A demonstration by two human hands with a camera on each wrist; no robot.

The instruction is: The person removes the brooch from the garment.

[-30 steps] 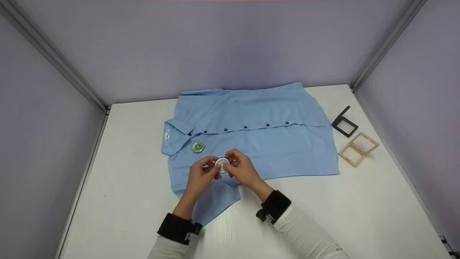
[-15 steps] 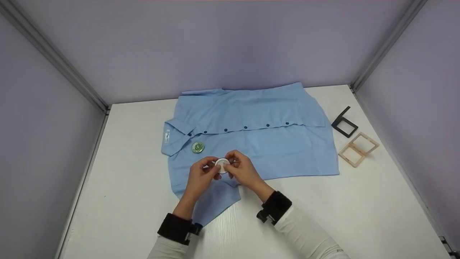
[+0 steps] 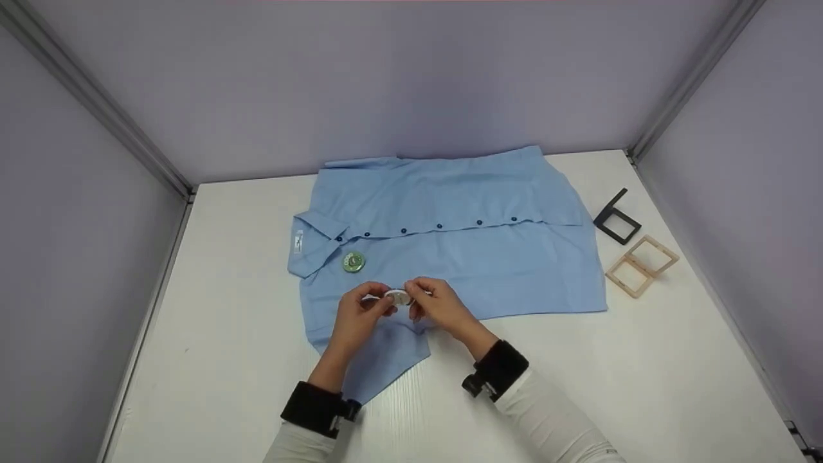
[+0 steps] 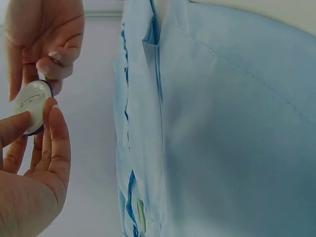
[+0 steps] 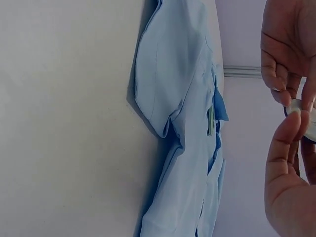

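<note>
Over the near half of a light blue shirt (image 3: 476, 270), a round pin badge (image 3: 398, 297) is held between both hands, its white back with the pin showing in the left wrist view. My left hand (image 3: 355, 316) grips the badge's left side, thumb on the white back (image 4: 30, 104) and fingers behind. At the right edge, the thumb and fingers of my right hand (image 3: 445, 311) pinch it. Part of the badge (image 5: 311, 130) is cut off in the right wrist view. A second badge, green (image 3: 353, 262), lies on the shirt below the collar (image 3: 315, 241).
The shirt lies spread on a white table (image 3: 238, 308), collar to the left, with dark buttons along its front. At the right are an open black frame-like case (image 3: 617, 222) and an open wooden one (image 3: 642, 267). Grey-lilac panels (image 3: 411, 77) wall the table.
The badge has tipped from facing the head camera to a flatter angle. My right hand has shifted slightly right, its thumb moving from the badge's back to its edge. The left hand barely moved.
</note>
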